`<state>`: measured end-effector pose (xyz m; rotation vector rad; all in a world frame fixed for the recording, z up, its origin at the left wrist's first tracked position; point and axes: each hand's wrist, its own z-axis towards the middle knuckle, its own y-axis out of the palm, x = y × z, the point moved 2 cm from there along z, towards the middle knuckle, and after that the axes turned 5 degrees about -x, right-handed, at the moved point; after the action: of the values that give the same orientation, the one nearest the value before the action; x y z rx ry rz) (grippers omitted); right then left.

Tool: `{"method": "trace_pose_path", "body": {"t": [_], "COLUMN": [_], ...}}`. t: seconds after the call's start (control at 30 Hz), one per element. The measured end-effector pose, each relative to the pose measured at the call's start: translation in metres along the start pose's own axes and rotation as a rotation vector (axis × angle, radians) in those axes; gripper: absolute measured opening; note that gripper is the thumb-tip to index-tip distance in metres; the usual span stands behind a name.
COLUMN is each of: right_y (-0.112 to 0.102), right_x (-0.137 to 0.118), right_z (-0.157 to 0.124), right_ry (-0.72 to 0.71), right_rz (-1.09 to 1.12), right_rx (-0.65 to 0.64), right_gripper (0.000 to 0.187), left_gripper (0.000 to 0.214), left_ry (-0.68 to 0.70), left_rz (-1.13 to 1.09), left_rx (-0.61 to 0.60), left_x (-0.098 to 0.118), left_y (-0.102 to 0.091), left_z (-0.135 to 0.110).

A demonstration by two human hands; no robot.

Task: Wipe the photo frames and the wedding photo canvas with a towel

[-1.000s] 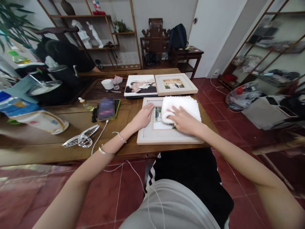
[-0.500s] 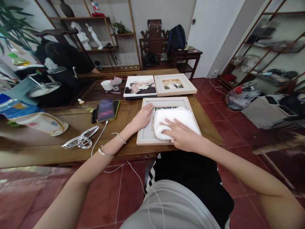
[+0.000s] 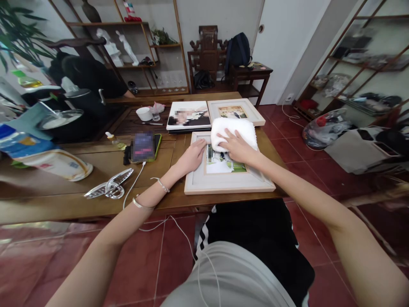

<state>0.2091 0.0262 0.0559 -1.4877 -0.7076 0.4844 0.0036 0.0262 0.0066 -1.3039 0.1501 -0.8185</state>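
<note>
A pale wooden picture frame lies face up at the table's near edge, its wide mat around a photo with green and white in it. My left hand rests flat on the frame's left side, fingers stretched over the border, gripping nothing. A fluffy white cloth covers the far part of this frame and overlaps the near edge of the framed picture behind it. My right hand presses on the cloth with fingers spread and bunches it slightly by the thumb.
Left of the frame are a phone on a white cable, a clear hair clip, a dropper bottle and a wipes pack. A photo panel lies behind. Someone in black is at the far left.
My right hand has pushed the white cloth away from me, up to the frame's far edge, uncovering most of the photo. My left hand stays in place.
</note>
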Motion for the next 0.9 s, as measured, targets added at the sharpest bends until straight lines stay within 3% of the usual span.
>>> {"method": "trace_pose_path", "body": {"t": [0.1,0.27,0.43,0.57,0.77,0.9], "right_y": [-0.009,-0.033,-0.046,-0.035,-0.006,0.000], "right_x": [-0.021,-0.070,-0.093,-0.080,-0.032,-0.010], "right_z": [-0.019,-0.078,-0.113,-0.099,-0.046,-0.015], "right_ry": [-0.067,-0.205,-0.280,-0.225,-0.006,0.077], "right_rz": [0.029,0.125,0.181,0.191,0.075,0.023], "right_rx": [-0.059,-0.207,-0.180,-0.133,0.011,0.100], "right_gripper": [0.063,0.060,0.059,0.064,0.063,0.063], "left_gripper": [0.044,0.046,0.047,0.048,0.044,0.043], "left_ry": [-0.003,-0.021,-0.022,-0.023,-0.012,-0.021], "left_rz": [0.000,0.000,0.013,0.010,-0.017,-0.037], "left_rx": [0.004,0.008,0.000,-0.008,0.009,0.014], "left_x": [0.001,0.000,-0.001,-0.001,0.002,0.007], "left_y": [0.000,0.001,0.002,0.002,0.001,-0.003], "left_z": [-0.001,-0.002,-0.002,-0.002,-0.002,-0.002]}}
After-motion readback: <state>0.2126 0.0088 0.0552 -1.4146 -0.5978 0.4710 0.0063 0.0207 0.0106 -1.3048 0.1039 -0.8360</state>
